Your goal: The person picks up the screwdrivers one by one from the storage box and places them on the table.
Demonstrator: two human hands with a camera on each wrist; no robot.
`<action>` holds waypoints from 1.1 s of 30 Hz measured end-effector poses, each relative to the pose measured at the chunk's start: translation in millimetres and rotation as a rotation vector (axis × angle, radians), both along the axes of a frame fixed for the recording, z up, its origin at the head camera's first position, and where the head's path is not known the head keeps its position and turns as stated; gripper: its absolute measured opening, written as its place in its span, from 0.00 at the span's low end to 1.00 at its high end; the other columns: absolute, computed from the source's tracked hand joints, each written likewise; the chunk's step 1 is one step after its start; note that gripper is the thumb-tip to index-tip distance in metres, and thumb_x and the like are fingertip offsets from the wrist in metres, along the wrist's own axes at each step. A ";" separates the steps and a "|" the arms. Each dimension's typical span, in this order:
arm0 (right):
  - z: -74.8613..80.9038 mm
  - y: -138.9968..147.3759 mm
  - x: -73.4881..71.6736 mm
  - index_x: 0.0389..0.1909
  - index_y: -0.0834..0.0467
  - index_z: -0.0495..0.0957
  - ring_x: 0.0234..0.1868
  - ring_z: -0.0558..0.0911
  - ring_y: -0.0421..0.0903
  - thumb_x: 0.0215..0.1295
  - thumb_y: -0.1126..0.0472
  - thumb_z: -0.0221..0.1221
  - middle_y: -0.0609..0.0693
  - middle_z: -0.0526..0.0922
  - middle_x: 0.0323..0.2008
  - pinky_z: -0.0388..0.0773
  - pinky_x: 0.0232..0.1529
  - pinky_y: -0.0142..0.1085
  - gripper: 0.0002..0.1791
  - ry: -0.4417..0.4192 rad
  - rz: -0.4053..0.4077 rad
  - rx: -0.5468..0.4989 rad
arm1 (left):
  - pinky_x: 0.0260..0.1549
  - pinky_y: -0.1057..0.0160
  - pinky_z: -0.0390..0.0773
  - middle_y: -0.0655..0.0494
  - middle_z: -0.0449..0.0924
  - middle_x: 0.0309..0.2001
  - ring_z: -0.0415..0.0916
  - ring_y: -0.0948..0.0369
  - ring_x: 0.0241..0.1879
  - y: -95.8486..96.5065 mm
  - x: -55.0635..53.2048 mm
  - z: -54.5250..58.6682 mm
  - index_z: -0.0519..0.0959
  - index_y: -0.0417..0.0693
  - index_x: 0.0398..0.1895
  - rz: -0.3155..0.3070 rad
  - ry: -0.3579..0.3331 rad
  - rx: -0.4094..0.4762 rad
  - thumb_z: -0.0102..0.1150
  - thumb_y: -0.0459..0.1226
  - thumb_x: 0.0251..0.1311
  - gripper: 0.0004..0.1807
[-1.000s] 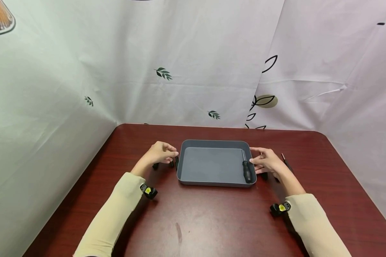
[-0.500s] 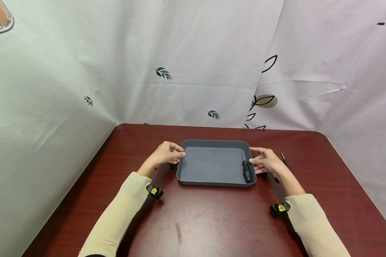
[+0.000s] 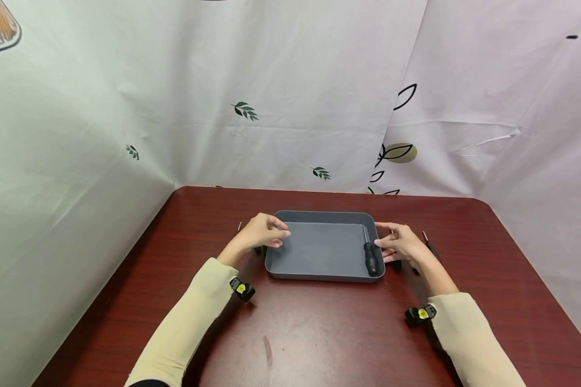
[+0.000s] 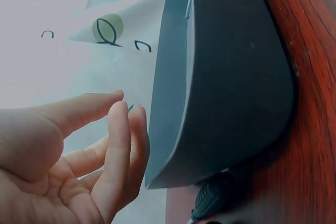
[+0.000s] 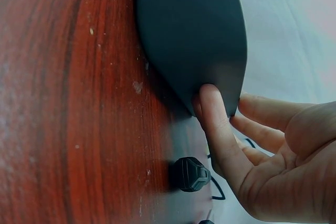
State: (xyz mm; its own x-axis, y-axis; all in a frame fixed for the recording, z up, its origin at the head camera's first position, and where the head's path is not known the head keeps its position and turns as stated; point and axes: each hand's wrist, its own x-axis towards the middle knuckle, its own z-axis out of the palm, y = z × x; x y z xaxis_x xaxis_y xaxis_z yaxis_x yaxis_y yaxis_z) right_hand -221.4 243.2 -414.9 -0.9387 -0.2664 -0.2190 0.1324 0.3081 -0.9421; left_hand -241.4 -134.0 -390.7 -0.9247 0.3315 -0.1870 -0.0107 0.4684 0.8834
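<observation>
A grey rectangular tray (image 3: 324, 252) stands on the table between the hands. Inside it, along the right wall, lies a black-handled screwdriver (image 3: 370, 260). My left hand (image 3: 266, 230) hovers over the tray's left rim, fingers loosely bent; the left wrist view shows nothing held, with thumb and fingertips apart. My right hand (image 3: 398, 242) holds the tray's right side, its thumb at the rim and a finger (image 5: 212, 106) against the outer wall. Near the tray's left end a ridged black handle (image 4: 212, 198) shows.
To the right of the tray lies another screwdriver (image 3: 430, 246), partly behind the right forearm. A dark handle end (image 5: 190, 174) sits on the table below the right hand. The reddish-brown table (image 3: 329, 333) backs onto a white curtain (image 3: 290, 107) with leaf prints.
My left hand has moved right, from beside the tray to above its left rim. A thin tool tip now shows behind the left hand. The right hand and tray stay put.
</observation>
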 end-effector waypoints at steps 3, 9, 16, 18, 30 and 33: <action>0.0 -0.2 0.2 0.75 0.70 0.52 0.23 0.85 0.45 0.70 0.72 0.58 0.55 0.86 0.33 0.87 0.31 0.44 0.37 -0.002 -0.001 0.003 | 0.39 0.54 0.87 0.37 0.84 0.37 0.85 0.56 0.31 3.7 1.3 0.7 0.82 0.34 0.48 -0.010 -0.002 0.003 0.67 0.35 0.64 0.14; 0.3 -0.3 0.8 0.75 0.70 0.52 0.24 0.85 0.45 0.70 0.72 0.58 0.55 0.86 0.33 0.87 0.32 0.45 0.37 -0.006 0.000 0.005 | 0.39 0.53 0.86 0.35 0.84 0.38 0.86 0.55 0.31 7.7 0.9 -0.6 0.82 0.34 0.49 -0.018 -0.012 0.012 0.66 0.35 0.64 0.14; -0.4 0.1 1.0 0.75 0.70 0.52 0.23 0.85 0.45 0.70 0.72 0.58 0.56 0.86 0.33 0.87 0.32 0.44 0.37 -0.004 0.000 0.001 | 0.38 0.53 0.87 0.35 0.84 0.38 0.86 0.49 0.34 12.4 1.7 -3.5 0.82 0.35 0.49 -0.023 -0.036 0.030 0.66 0.34 0.64 0.14; -0.7 0.1 1.0 0.75 0.70 0.52 0.23 0.85 0.44 0.70 0.72 0.58 0.55 0.86 0.33 0.87 0.31 0.44 0.37 -0.003 0.000 -0.001 | 0.37 0.53 0.87 0.35 0.84 0.38 0.86 0.48 0.34 14.2 2.2 -3.8 0.82 0.34 0.49 -0.025 -0.036 0.029 0.66 0.34 0.64 0.14; 0.5 -0.1 0.9 0.75 0.70 0.51 0.23 0.85 0.45 0.70 0.71 0.58 0.56 0.86 0.33 0.87 0.31 0.44 0.38 -0.004 0.002 0.001 | 0.35 0.55 0.87 0.37 0.84 0.36 0.84 0.57 0.27 29.4 1.1 -4.7 0.82 0.34 0.48 -0.046 -0.055 0.045 0.66 0.33 0.64 0.13; 0.7 -0.1 0.6 0.76 0.70 0.52 0.23 0.85 0.45 0.70 0.71 0.58 0.56 0.86 0.33 0.87 0.31 0.44 0.38 -0.010 0.001 -0.001 | 0.35 0.55 0.87 0.36 0.84 0.36 0.84 0.58 0.27 32.6 1.5 -4.3 0.82 0.34 0.48 -0.055 -0.054 0.050 0.66 0.33 0.64 0.12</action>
